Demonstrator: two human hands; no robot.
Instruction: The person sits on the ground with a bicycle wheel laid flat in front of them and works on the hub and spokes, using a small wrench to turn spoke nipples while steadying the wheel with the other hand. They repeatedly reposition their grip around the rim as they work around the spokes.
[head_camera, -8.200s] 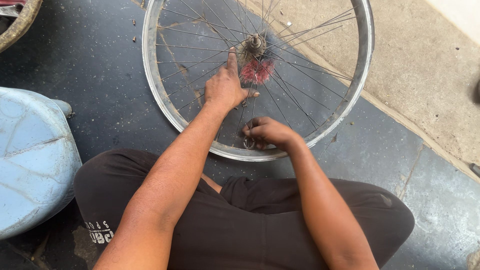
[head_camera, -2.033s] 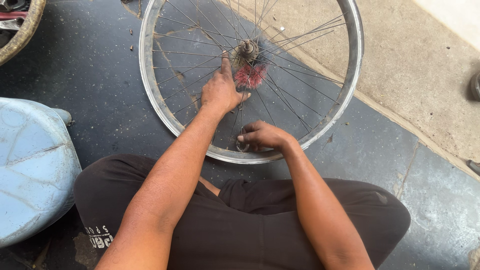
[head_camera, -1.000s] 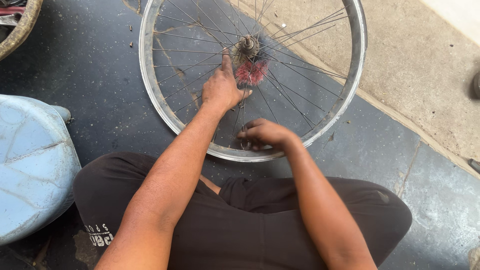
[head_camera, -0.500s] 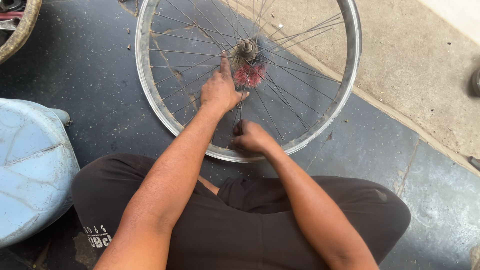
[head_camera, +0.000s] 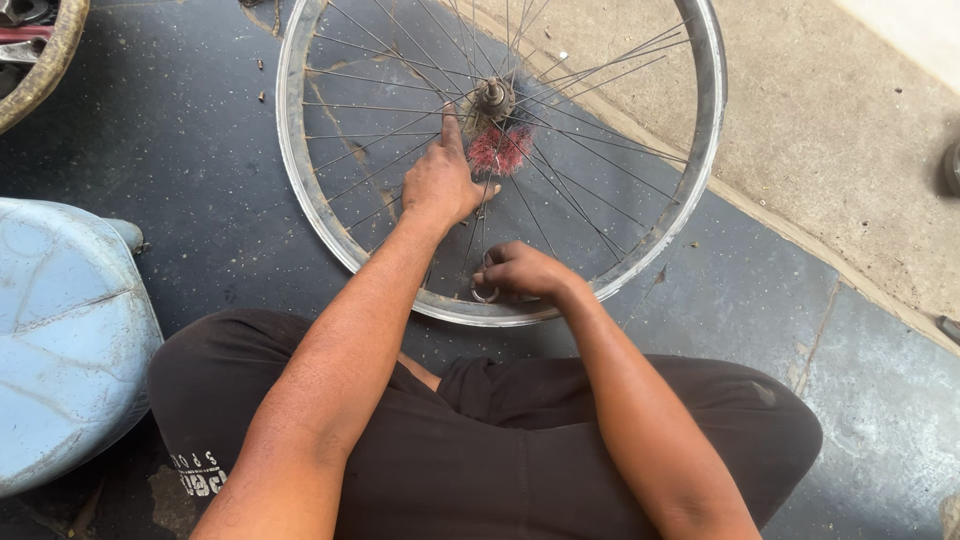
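Left hand (head_camera: 440, 185) stretched forward, forefinger extended, palm down; right hand (head_camera: 522, 272) nearer, fingers curled tight.

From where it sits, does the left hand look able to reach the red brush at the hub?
Probably yes: the left hand already rests on spokes just beside the red brush, nothing between them.

arms: yours are bare, no sleeves showing
trousers (head_camera: 520, 440): you wear black ones
marking: pale print on left leg
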